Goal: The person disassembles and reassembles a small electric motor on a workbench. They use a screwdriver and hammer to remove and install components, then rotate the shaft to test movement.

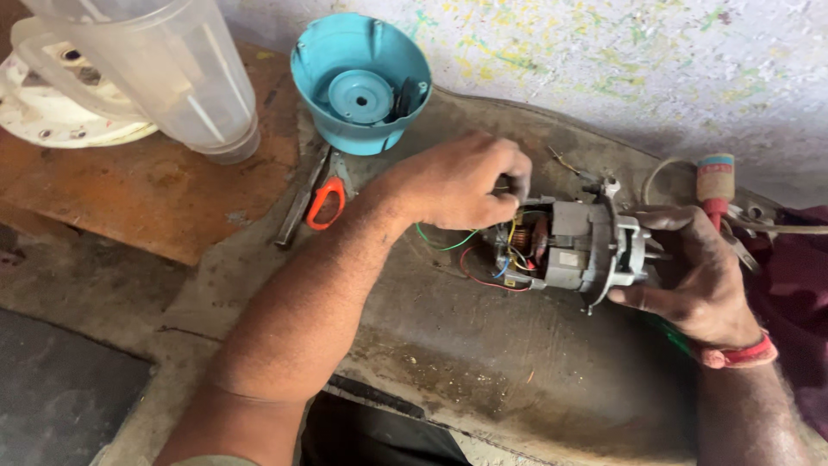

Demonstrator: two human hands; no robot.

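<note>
The fingers (514,177) of the left hand (457,183) are curled tight and pinched together at the wired end of a small electric motor (569,246), just right of the frame's centre; whatever they pinch is too small to make out, though it sits among the coloured wires (483,259), red, green, yellow and blue, that spill from that end. The right hand (699,276) wraps the other end of the motor, thumb on top and fingers below, closed around the pale grey end plate and steadying it. The copper windings show between the two hands. A red band circles the right wrist at the right edge of the frame.

The motor lies just above a worn, stained tabletop (517,362) that fills the lower middle. Left of the left hand, orange-handled pliers (326,200) lie flat beside a dark metal tool (297,207). Above them, at top centre, a teal plastic base (360,82) lies tipped on its side, its hollow inside facing the camera. In the upper left a clear plastic jug (164,73) stands on a brown board, with a white round part (52,103) behind it. At the right, a red-handled tool (716,185) rests near a pale cable.
</note>
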